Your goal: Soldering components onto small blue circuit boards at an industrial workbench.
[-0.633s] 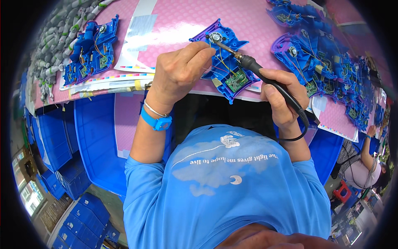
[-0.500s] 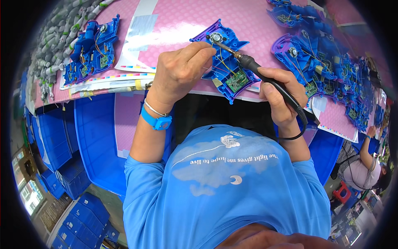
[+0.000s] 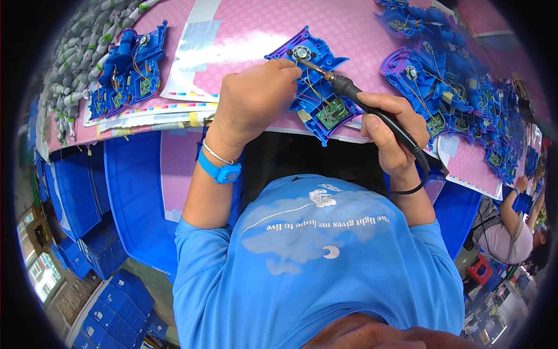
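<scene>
A blue plastic toy shell half (image 3: 321,129) lies open on the pink table near its front edge. Inside it are a round speaker (image 3: 303,53), thin wires and a green circuit board (image 3: 332,114). My right hand (image 3: 397,131) is wrapped round the black handle of a soldering iron (image 3: 354,93). The iron's metal tip reaches the lower edge of the speaker. My left hand (image 3: 258,96) has its fingers pinched together just left of that tip. What the pinch holds, if anything, is hidden. A blue strap circles my left wrist.
Several similar blue shells (image 3: 459,93) are heaped on the right, and more wired shells (image 3: 131,70) lie at the left. Grey-and-white parts (image 3: 78,64) are piled at the far left. A blue bin (image 3: 136,198) stands below the table. Another person (image 3: 514,235) sits at the far right.
My left hand has rolled over slightly, its back now turned more upward, while its fingertips stay by the speaker. The soldering iron has shifted only a little.
</scene>
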### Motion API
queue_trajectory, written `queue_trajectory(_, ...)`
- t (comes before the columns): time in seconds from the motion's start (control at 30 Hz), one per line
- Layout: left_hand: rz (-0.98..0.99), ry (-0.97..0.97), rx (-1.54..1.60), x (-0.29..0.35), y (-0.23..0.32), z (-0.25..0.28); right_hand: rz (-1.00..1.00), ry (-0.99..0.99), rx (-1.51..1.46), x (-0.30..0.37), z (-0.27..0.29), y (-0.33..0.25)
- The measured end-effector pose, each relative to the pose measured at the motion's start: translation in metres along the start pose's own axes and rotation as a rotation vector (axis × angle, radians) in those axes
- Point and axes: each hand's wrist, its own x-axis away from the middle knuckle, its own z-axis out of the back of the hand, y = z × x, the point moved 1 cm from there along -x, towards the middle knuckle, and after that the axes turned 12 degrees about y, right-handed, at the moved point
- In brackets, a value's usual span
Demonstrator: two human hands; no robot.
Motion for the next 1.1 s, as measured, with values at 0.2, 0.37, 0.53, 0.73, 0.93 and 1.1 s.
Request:
queue_trajectory(0.2, -0.017, 0.015, 0.001, 0.000, -0.001, -0.001, 0.081, 0.033, -0.011, 0.004, 0.002, 0.002)
queue_trajectory(0.37, -0.014, 0.015, 0.002, 0.000, 0.000, 0.001, 0.086, 0.075, -0.022, 0.007, 0.006, 0.001)
queue_trajectory(0.53, 0.011, -0.002, 0.008, 0.000, 0.001, 0.001, 0.021, 0.157, -0.053, 0.010, 0.006, 0.001)
queue_trajectory(0.73, 0.056, -0.002, 0.060, 0.000, 0.002, 0.003, 0.062, 0.074, -0.028, 0.009, 0.008, 0.001)
queue_trajectory(0.93, 0.441, -0.063, 0.227, 0.018, 0.011, 0.032, 0.014, 0.153, -0.125, 0.010, 0.011, -0.001)
queue_trajectory(1.1, 0.393, -0.110, 0.323, 0.022, 0.023, 0.032, 0.008, 0.176, -0.154, 0.009, 0.018, -0.003)
